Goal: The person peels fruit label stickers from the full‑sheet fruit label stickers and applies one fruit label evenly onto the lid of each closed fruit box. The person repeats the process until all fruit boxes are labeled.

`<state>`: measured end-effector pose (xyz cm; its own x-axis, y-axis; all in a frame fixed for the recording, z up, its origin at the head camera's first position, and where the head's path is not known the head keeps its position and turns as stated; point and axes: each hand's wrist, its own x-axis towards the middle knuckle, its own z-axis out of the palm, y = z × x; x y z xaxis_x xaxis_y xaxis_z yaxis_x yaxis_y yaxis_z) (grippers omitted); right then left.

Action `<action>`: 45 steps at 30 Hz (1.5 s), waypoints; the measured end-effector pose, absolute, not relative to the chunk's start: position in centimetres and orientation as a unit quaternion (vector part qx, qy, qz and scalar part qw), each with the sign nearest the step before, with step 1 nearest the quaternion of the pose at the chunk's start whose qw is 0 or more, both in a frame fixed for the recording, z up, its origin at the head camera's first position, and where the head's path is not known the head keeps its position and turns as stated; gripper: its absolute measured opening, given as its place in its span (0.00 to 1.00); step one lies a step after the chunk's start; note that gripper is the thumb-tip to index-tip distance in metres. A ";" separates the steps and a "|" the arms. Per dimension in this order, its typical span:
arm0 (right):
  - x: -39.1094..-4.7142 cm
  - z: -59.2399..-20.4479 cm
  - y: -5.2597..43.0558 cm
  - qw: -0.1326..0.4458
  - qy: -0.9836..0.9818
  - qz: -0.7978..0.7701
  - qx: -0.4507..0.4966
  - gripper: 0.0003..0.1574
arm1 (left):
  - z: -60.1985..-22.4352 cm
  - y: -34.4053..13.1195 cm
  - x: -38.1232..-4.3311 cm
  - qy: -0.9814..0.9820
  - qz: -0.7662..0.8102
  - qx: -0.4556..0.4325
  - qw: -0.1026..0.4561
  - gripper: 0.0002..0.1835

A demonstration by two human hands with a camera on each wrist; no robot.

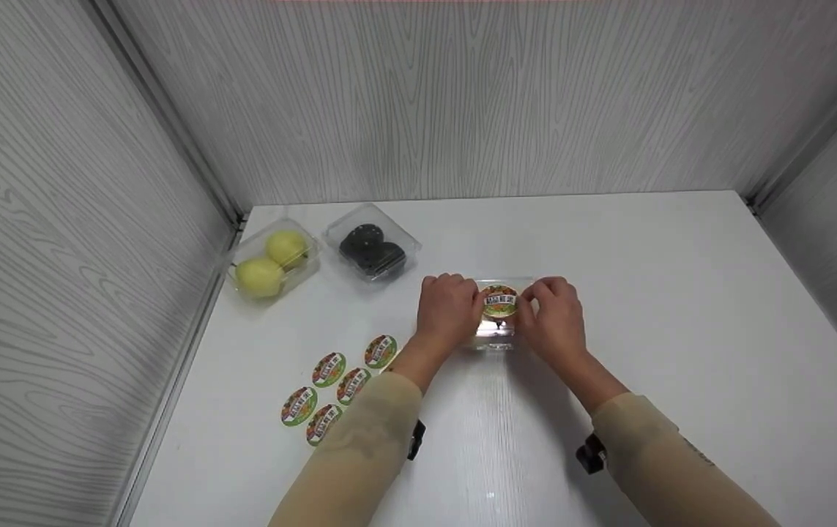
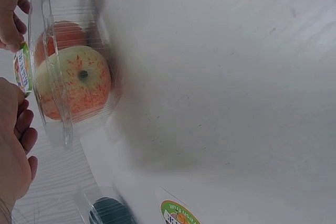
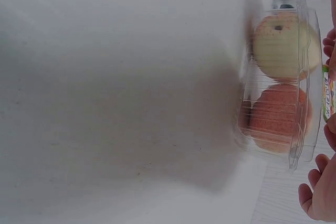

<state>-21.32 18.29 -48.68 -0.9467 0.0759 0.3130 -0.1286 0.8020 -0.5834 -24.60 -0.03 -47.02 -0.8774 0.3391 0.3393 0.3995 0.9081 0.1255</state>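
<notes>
With 12 o'clock at the far edge of the table (image 1: 652, 329), we see a clear box (image 1: 495, 341) between the two hands, two red-and-yellow fruits (image 2: 81, 90) inside it. A round sticker (image 1: 500, 301) is at its lid; we cannot tell whether it touches all over. The left hand (image 1: 449, 311), at the sticker's 9 o'clock, pinches one edge between thumb and fingers, and the right hand (image 1: 556, 316), at 3 o'clock, pinches the opposite edge. From the box, we find five loose stickers (image 1: 353, 385) at 8 o'clock, near the left sleeve (image 1: 359, 454). At 10 o'clock lies a second box (image 1: 370, 213) with dark fruit (image 1: 373, 256); farther out, between 9 and 10 o'clock, a third box (image 1: 299, 281) with two yellow fruits (image 1: 259, 277)
</notes>
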 end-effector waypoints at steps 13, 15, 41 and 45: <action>-21.4 -48.8 18.4 0.156 -0.940 0.304 0.016 0.10 | -47.1 0.1 -24.7 -0.962 -0.089 -0.197 0.169 0.16; -21.4 -48.8 18.4 0.156 -0.939 0.304 0.016 0.10 | -47.1 0.1 -24.7 -0.962 -0.088 -0.197 0.166 0.16; -21.6 -48.9 18.4 0.143 -0.941 0.305 -0.003 0.11 | -47.4 0.0 -24.9 -0.956 -0.024 -0.223 0.187 0.18; -21.6 -49.0 18.4 0.139 -0.942 0.305 -0.007 0.11 | -47.4 0.0 -24.9 -0.957 -0.003 -0.228 0.181 0.17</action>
<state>-21.62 18.38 -48.95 -0.9613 0.0988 0.2570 -0.0708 0.8133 -0.5775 -24.93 0.05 -47.37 -0.8309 0.4351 0.3470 0.4373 0.8961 -0.0764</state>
